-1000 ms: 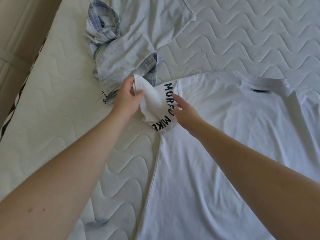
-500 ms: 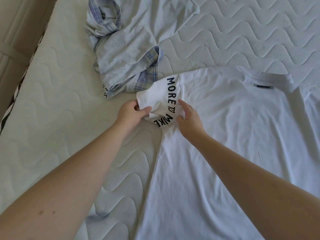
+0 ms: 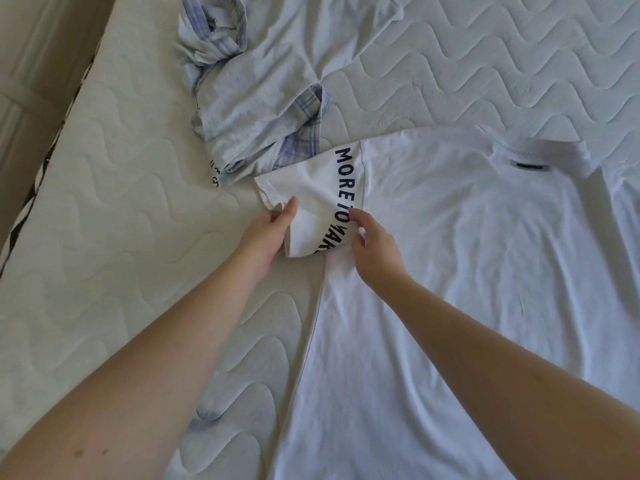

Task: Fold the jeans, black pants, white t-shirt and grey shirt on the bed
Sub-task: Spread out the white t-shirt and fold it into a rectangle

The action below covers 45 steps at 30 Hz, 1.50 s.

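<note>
The white t-shirt (image 3: 467,271) is lying back-up on the bed (image 3: 104,220), the left hand (image 3: 266,233) fingers pinching its lettered sleeve (image 3: 311,199), the right hand (image 3: 375,247) fingers pressing beside it, the crumpled grey shirt (image 3: 256,109) touching the sleeve's far edge.

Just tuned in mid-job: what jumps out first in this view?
Both hands work the printed sleeve of the white t-shirt, which lies spread at centre-right of the bed: the left hand pinches its hem, the right hand touches the black lettering. Just beyond the sleeve, the grey shirt lies crumpled, plaid lining showing.
</note>
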Tool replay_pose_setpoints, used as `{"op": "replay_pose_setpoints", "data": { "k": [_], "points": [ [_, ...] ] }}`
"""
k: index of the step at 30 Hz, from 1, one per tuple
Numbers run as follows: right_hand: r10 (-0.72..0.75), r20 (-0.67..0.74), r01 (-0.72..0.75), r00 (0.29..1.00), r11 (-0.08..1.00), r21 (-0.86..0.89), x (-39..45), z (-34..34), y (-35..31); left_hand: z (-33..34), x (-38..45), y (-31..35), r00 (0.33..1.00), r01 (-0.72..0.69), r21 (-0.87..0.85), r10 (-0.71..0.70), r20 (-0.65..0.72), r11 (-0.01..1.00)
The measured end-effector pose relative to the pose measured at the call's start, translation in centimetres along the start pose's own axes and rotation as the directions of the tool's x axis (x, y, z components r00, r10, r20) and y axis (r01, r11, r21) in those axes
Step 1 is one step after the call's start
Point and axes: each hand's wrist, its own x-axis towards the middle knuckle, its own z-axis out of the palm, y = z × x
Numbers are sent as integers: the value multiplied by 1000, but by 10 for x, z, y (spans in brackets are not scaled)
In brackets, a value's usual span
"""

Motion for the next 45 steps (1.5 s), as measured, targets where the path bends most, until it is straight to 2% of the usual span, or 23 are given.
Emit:
{"op": "replay_pose_setpoints", "data": {
  "k": [2, 5, 10, 12, 16, 20, 22, 25, 28, 30, 32, 34, 36, 40, 43, 45],
  "points": [
    [-13, -45, 14, 999, 1000, 22, -3, -1, 2, 9, -9, -7, 996, -88, 90, 88, -4, 992],
    [26, -79, -19, 997, 997, 79, -7, -2, 3, 21, -21, -17, 968, -209, 188, 231, -102, 960],
    [48, -81, -40, 996, 994, 101, -10, -4, 4, 25, -33, -35, 966, -202, 54, 208, -151, 978],
    [32, -68, -30, 997, 999, 19, -11, -5, 5, 25, -34, -46, 972, -148, 97, 163, -169, 984],
    [-87, -41, 72, 995, 957, -280, -15, -4, 10, 24, -36, -66, 972, -89, 340, 156, -176, 936],
    [-187, -111, 111, 976, 868, -484, -19, -6, 11, 23, -39, -63, 984, -107, 350, 149, -95, 930],
    [-264, -77, 199, 961, 860, -470, -20, -6, 10, 22, -39, -58, 982, -137, 304, 169, -80, 943],
    [-367, 32, 341, 930, 825, -451, -25, -4, 10, 22, -45, -50, 982, -177, 82, 182, -55, 981],
    [-403, 26, 369, 915, 808, -459, -28, -6, 15, 22, -51, -46, 985, -174, -156, 170, -35, 972],
    [-423, 12, 380, 906, 800, -465, -28, -9, 18, 21, -52, -50, 984, -174, -192, 176, -4, 966],
    [-430, 18, 385, 902, 787, -482, -28, -12, 20, 24, -52, -60, 986, -162, -98, 165, 26, 982],
    [-431, 31, 389, 902, 778, -493, -28, -14, 25, 28, -52, -72, 992, -125, 101, 122, 30, 987],
    [-426, 45, 390, 904, 774, -498, -27, -14, 28, 32, -50, -85, 993, -116, 300, 118, 14, 947],
    [-448, 29, 393, 894, 750, -531, -28, -12, 28, 32, -47, -92, 988, -112, 443, 149, -49, 889],
    [-415, -15, 334, 910, 754, -565, -29, -9, 25, 27, -47, -82, 958, -147, 543, 255, -129, 826],
    [-352, -36, 271, 935, 777, -568, -26, -7, 19, 21, -43, -66, 892, -242, 560, 409, -194, 792]
  ]
}}
